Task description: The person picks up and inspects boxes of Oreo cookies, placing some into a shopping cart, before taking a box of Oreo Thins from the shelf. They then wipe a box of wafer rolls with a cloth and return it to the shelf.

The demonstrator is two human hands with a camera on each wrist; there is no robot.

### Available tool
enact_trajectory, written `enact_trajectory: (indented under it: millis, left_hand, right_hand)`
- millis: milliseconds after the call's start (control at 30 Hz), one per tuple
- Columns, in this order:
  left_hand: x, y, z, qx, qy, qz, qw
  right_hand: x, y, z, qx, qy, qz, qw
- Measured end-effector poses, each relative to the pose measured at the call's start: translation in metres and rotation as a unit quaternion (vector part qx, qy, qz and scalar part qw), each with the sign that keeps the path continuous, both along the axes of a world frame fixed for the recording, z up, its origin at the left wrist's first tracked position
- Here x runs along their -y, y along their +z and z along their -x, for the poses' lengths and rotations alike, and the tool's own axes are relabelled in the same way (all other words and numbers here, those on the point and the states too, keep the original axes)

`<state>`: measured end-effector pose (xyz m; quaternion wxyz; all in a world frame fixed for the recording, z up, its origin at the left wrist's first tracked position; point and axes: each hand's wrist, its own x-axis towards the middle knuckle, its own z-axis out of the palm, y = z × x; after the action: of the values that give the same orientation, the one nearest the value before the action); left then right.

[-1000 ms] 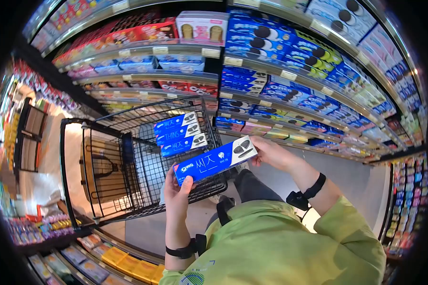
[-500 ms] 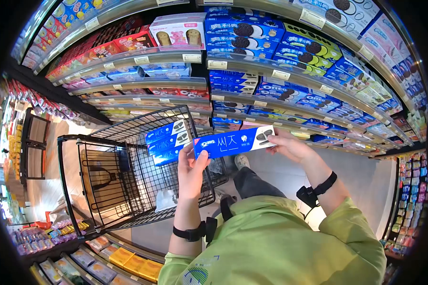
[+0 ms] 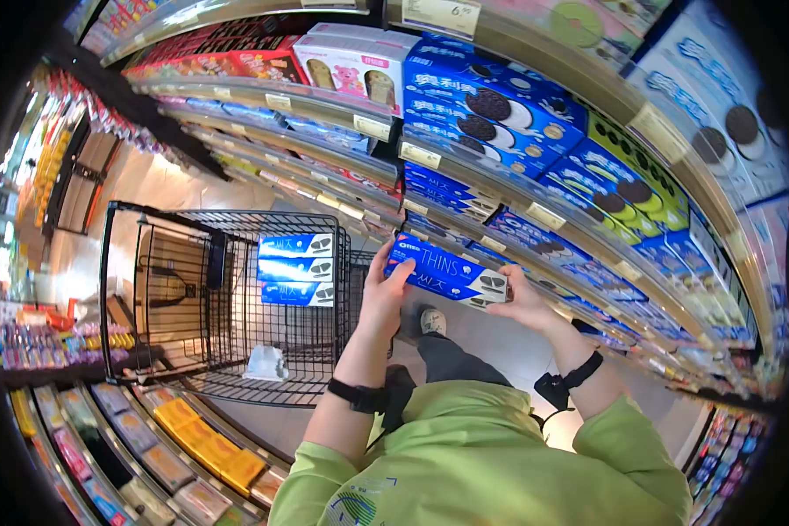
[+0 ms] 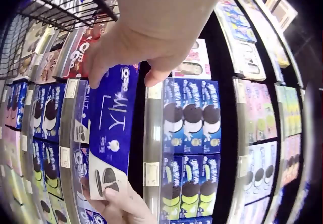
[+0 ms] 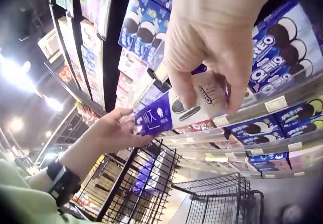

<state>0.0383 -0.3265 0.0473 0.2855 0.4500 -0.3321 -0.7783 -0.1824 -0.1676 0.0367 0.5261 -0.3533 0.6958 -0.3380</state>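
A long blue cookie box with a white end and cookie pictures is held up in front of the body, with "THINS" lettering on one face. My left hand grips its blue end, thumb on the near face and fingers behind. At the white end, my right hand pinches it between thumb and fingers. In the right wrist view both hands hold the box at opposite ends. Three similar blue boxes lie side by side in the black wire shopping cart, left of my hands.
Shelves ahead hold stacked blue cookie boxes, green-marked ones and a pink box. A crumpled white item lies in the cart. Behind it runs a low shelf with yellow packs. My shoe stands on the floor below.
The held box has moved right and rotated, so its THINS side now shows beside the face seen before. Both hands moved along with it. The head view has turned, bringing the shelves closer.
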Motion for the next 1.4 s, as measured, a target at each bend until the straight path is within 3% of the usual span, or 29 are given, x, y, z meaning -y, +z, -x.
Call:
enact_trajectory:
  millis: [133,200,333,533,633,733,967,1133,1400]
  left_hand:
    - [0.004,-0.031,0.035,0.021,0.135,-0.062,0.989]
    - [0.011,-0.051,0.049,0.051,0.217,-0.087,0.971]
    - [0.031,-0.090,0.053,-0.005,0.204,-0.147,0.968]
    - [0.056,-0.131,0.059,-0.069,0.277,-0.105,0.953]
    - [0.068,-0.141,0.062,-0.136,0.238,-0.083,0.958]
    - [0.075,-0.150,0.074,-0.227,0.187,-0.058,0.954]
    - [0.092,-0.171,0.094,-0.303,0.124,-0.070,0.942]
    - [0.099,-0.183,0.100,-0.310,0.103,-0.080,0.942]
    - [0.106,-0.174,0.102,-0.308,0.098,-0.082,0.943]
  right_hand:
    - [0.015,-0.037,0.001,0.022,-0.004,0.031,0.999]
    - [0.028,-0.049,0.002,-0.110,0.068,0.038,0.991]
    - [0.058,-0.053,0.006,-0.208,0.129,-0.033,0.969]
    - [0.099,-0.081,0.007,-0.329,0.190,0.052,0.924]
    - [0.113,-0.092,0.010,-0.393,0.209,0.046,0.894]
    - [0.116,-0.105,0.015,-0.400,0.191,0.077,0.893]
    - [0.117,-0.118,0.021,-0.396,0.151,0.058,0.904]
    - [0.119,-0.118,0.019,-0.407,0.147,0.027,0.901]
    - [0.122,-0.124,0.024,-0.413,0.135,0.066,0.898]
